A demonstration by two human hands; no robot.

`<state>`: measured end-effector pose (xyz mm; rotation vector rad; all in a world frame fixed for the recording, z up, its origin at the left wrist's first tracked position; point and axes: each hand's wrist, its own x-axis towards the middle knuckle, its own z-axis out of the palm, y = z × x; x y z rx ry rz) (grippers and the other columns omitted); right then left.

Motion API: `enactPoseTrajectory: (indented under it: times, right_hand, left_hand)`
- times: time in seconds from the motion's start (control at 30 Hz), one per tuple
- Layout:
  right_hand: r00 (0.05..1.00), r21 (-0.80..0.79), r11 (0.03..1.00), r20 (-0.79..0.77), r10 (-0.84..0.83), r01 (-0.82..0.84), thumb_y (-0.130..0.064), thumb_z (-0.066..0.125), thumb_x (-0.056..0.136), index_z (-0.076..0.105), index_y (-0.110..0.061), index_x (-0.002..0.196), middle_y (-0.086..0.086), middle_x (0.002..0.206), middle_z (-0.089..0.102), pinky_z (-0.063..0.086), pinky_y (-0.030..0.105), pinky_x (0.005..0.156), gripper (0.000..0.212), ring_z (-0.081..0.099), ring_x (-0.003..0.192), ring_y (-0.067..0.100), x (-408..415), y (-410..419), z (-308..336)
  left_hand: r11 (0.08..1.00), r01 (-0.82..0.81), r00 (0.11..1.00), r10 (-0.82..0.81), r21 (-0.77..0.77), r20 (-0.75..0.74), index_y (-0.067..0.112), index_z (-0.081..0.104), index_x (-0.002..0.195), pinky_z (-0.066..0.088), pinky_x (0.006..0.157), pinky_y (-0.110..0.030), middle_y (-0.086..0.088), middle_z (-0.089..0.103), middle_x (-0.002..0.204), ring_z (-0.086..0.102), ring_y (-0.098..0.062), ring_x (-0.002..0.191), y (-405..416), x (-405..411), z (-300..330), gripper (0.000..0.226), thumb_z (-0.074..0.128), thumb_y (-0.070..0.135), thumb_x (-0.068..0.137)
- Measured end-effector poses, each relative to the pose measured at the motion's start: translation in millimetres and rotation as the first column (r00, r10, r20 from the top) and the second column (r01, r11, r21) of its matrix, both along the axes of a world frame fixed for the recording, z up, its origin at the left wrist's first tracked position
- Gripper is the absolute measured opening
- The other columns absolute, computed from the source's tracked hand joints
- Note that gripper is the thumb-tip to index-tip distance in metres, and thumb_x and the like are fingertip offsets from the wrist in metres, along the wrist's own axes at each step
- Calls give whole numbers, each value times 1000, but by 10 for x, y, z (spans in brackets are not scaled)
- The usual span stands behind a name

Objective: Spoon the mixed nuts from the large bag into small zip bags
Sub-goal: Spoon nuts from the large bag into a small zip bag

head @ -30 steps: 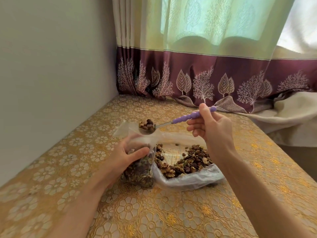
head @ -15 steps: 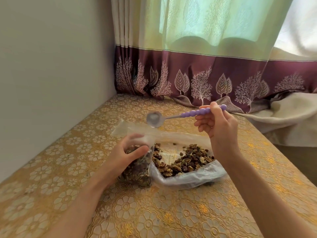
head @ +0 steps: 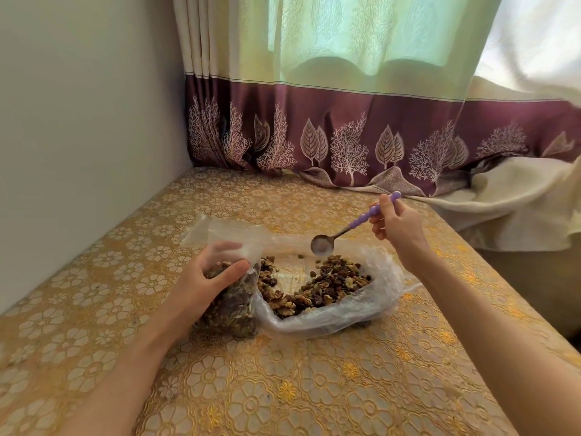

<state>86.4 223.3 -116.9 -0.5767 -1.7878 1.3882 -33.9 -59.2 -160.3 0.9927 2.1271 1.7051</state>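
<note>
A large clear plastic bag [head: 339, 319] lies open on the table, with mixed nuts [head: 327, 283] spread inside it. Left of it stands a small zip bag [head: 234, 305], nearly full of nuts, its open top flap rising behind. My left hand [head: 206, 283] grips this small bag around its upper part. My right hand [head: 397, 226] pinches the purple beaded handle of a metal spoon [head: 322, 246]. The spoon bowl is empty and hangs just above the nuts in the large bag.
The table wears a gold flowered cloth [head: 283, 388]. A plain wall [head: 78, 136] runs along the left. A green and maroon curtain [head: 361, 136] hangs at the back, with a cream cloth [head: 515, 202] bunched at the right.
The spoon was loaded over the small bag, then emptied. My right hand has swung it right and down over the large bag's nuts. The left hand keeps its hold.
</note>
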Motion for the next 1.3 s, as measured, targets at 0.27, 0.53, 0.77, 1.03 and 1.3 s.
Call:
enactPoseTrajectory:
  times: [0.27, 0.53, 0.77, 1.03, 1.3]
  right_hand:
    - [975, -68, 991, 185, 125, -114, -27, 36, 103, 54, -9, 76, 9, 71, 55, 31, 21, 47, 38, 40, 53, 11, -23, 122, 41]
    - [933, -134, 982, 315, 173, -137, -29, 40, 102, 57, -8, 72, 9, 70, 58, 34, 21, 50, 40, 44, 53, 11, -25, 145, 72]
    - [945, -149, 989, 319, 72, -25, -26, 48, 99, 59, -4, 70, 11, 66, 60, 36, 14, 34, 39, 46, 43, 9, -35, 159, 18]
    - [976, -384, 924, 198, 88, -6, -25, 45, 100, 55, -2, 73, 6, 53, 56, 28, 13, 30, 37, 42, 36, 5, -41, 225, 8]
    - [997, -410, 910, 17, 75, -61, -24, 49, 98, 55, -4, 67, 3, 48, 56, 29, 14, 29, 37, 42, 35, 4, -222, -6, 362]
  left_hand:
    - [1000, -8, 1000, 8, 6, 18, 40, 58, 110, 44, 97, -44, 27, 66, 97, 59, -2, 98, 8, 9, 2, 45, 65, 56, 68]
    - [999, 2, 999, -3, 33, 44, 43, 58, 108, 49, 84, -34, 26, 66, 97, 60, -9, 100, 14, 37, 13, 85, 62, 86, 35]
    - [999, 5, 999, -7, 41, 53, 46, 59, 104, 49, 88, -38, 23, 67, 100, 61, -11, 101, 7, 23, 3, 78, 64, 85, 37]
    - [999, 4, 999, -5, 44, 36, 42, 59, 107, 48, 80, -28, 20, 68, 99, 61, -7, 99, 22, 13, -12, 66, 66, 69, 47]
    - [1000, -2, 1000, 2, 16, 14, 53, 61, 96, 48, 85, -30, 15, 62, 114, 57, -7, 103, 16, 5, -6, 53, 67, 75, 48]
